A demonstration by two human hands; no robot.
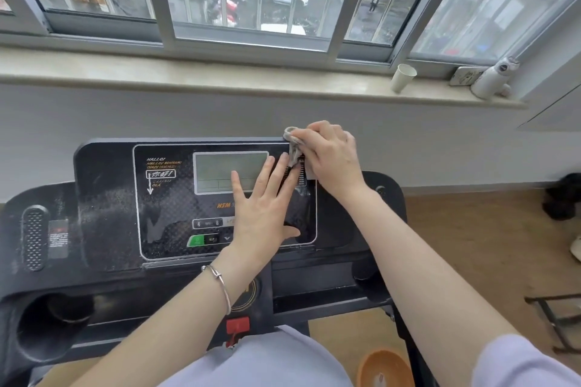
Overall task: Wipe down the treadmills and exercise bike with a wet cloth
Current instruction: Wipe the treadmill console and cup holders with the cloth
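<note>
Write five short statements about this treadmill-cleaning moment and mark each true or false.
1. The right hand grips the cloth at the console's upper right corner. True.
2. The left hand holds a spray bottle. False: it lies flat on the console, fingers straight.
3. A paper cup stands on the windowsill. True.
4. The bracelet is on the right wrist. False: it is on the left wrist.
5. The basin on the floor is blue. False: it is orange.

I see the black plastic treadmill console (pixel 107 198), dusty, filling the frame's centre. A crumpled grey cloth (pixel 294 152) sits against its upper right corner.
</note>
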